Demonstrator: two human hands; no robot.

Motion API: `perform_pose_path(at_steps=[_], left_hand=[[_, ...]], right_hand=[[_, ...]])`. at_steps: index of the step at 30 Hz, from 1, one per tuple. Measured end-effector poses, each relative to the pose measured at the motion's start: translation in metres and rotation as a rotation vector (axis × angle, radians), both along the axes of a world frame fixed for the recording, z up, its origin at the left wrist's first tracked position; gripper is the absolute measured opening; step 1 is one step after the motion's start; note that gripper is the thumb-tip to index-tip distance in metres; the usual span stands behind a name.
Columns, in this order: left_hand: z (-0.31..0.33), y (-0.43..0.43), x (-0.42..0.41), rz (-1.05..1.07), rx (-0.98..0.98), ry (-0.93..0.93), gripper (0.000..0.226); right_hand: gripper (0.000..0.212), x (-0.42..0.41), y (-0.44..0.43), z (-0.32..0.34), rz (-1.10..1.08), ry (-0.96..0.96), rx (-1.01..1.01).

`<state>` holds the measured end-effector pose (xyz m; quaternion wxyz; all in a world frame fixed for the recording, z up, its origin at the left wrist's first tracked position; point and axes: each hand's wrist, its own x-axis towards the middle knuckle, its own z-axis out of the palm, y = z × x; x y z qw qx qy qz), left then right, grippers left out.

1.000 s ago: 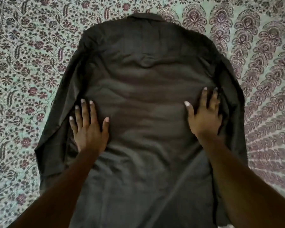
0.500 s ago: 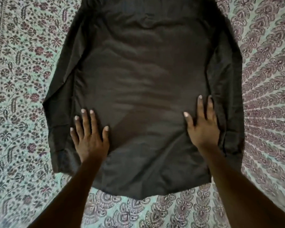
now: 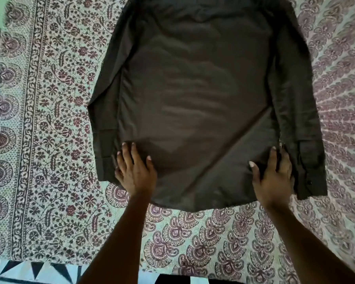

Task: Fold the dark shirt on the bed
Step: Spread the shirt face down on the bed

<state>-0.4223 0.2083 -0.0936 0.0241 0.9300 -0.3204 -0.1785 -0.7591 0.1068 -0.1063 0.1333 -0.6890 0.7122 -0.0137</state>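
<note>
The dark shirt (image 3: 197,103) is lying flat, back up, on the floral bedsheet (image 3: 49,119). The left hand (image 3: 136,171) and right hand (image 3: 273,177) are pressing, fingers straight, on the shirt's lower corners near its hem.

black-and-white triangle-patterned surface (image 3: 35,271) along bottom edge.

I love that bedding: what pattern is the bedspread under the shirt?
The bedspread has a maroon floral and paisley print on pale green; head view.
</note>
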Motion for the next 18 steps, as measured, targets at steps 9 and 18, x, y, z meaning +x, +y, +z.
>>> perform_pose_path(at_steps=[9,18], left_hand=[[0.011,0.043,0.042,0.165,-0.154,0.089,0.059],[0.03,0.055,0.057,0.494,-0.323,0.29,0.055]], right_hand=[[0.049,-0.005,0.037,0.004,-0.498,-0.36,0.072],[0.027,0.001,0.05,0.022,-0.834,-0.796,0.019]])
